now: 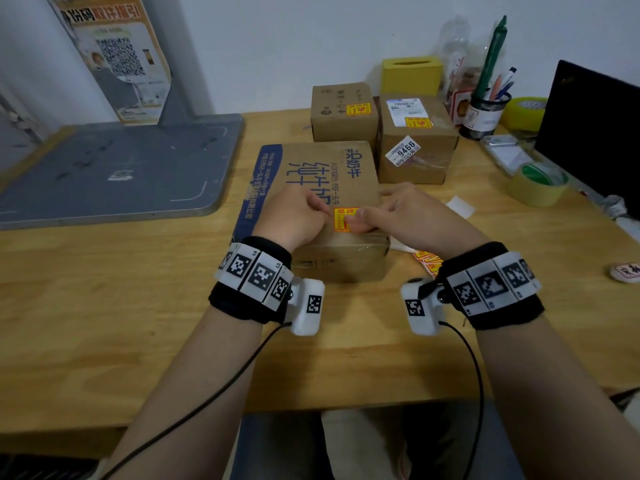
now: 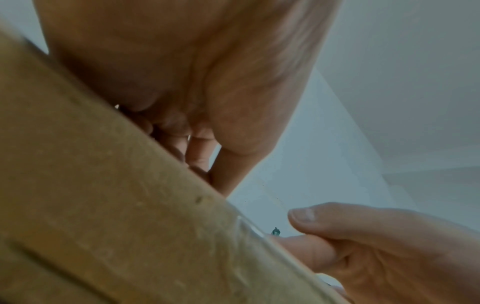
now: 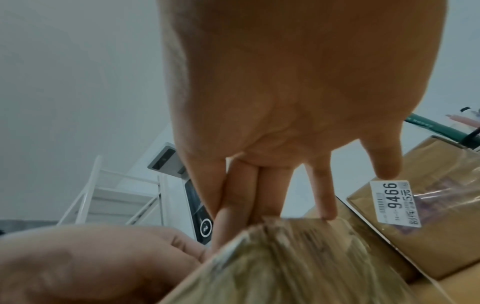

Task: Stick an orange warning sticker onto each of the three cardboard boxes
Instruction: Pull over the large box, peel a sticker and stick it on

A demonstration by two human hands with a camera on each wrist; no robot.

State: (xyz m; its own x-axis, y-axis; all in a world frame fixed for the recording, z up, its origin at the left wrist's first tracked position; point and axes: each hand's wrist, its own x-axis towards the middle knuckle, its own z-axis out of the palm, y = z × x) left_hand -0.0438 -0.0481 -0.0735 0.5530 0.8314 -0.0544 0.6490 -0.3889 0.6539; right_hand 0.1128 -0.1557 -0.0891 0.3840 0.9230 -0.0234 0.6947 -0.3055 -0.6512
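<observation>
The near cardboard box, printed in blue, stands in the middle of the wooden table. An orange warning sticker lies on its top by the front edge. My left hand rests there with curled fingers against the sticker's left edge; no pinch shows. My right hand has its thumb down on the sticker and its fingers stretched straight over the box top. Two smaller boxes behind each carry an orange sticker.
A sheet of orange stickers lies right of the near box, a white backing scrap beyond it. Tape rolls, a pen holder and a black screen crowd the right. A grey platform fills the left.
</observation>
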